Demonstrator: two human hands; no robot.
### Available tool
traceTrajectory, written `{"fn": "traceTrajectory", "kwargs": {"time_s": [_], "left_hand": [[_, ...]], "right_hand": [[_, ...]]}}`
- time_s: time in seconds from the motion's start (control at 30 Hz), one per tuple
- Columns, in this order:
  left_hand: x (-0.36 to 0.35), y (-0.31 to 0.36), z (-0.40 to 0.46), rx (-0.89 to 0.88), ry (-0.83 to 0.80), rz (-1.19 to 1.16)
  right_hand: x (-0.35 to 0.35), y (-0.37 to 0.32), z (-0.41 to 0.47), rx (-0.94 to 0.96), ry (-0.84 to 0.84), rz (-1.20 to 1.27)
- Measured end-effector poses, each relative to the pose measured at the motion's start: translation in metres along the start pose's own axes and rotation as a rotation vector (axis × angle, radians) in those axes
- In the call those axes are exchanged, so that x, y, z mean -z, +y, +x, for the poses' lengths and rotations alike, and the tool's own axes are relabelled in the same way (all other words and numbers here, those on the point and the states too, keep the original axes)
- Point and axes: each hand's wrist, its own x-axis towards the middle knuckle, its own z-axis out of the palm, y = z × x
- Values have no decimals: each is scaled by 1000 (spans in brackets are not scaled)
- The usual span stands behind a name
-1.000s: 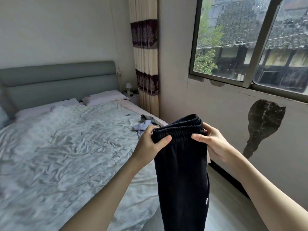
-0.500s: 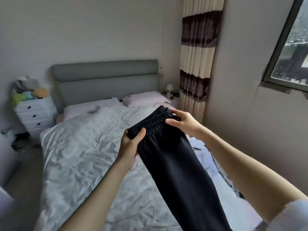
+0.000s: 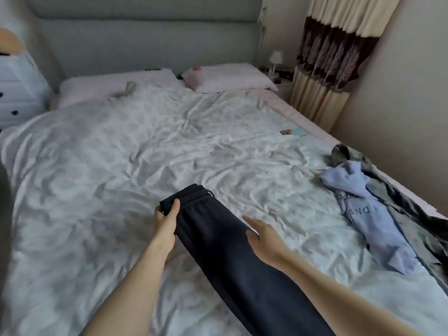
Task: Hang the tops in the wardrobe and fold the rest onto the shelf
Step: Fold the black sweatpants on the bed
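Head view: right hand (image 3: 263, 236) has let go, fingers straight; left hand (image 3: 166, 220) still grips dark sweatpants (image 3: 218, 238) waistband, now stretched over the bed (image 3: 121, 154).

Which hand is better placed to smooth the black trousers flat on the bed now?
The right hand: it is open, beside the black trousers, holding nothing. The left hand grips the waistband, keeping it in place.
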Motion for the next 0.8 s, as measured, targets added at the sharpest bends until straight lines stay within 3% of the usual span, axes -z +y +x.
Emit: {"fn": "traceTrajectory", "kwargs": {"time_s": [0.2, 0.4, 0.47, 0.57, 0.7, 0.8], "left_hand": [[23, -93, 38, 289, -104, -31], [35, -134, 20, 305, -134, -33], [28, -134, 15, 293, -41, 136], [16, -132, 1, 202, 226, 516], [-7, -147, -58, -68, 132, 776], [-23, -174, -115, -56, 68, 843]], "right_hand": [[-107, 65, 18, -59, -213, -365], [-147, 97, 1, 14, -155, -622], [-150, 100, -4, 9, -123, -634], [-149, 110, -29, -49, -126, -644], [-137, 122, -100, -196, -139, -614], [-125, 141, -157, -305, -111, -587]]}}
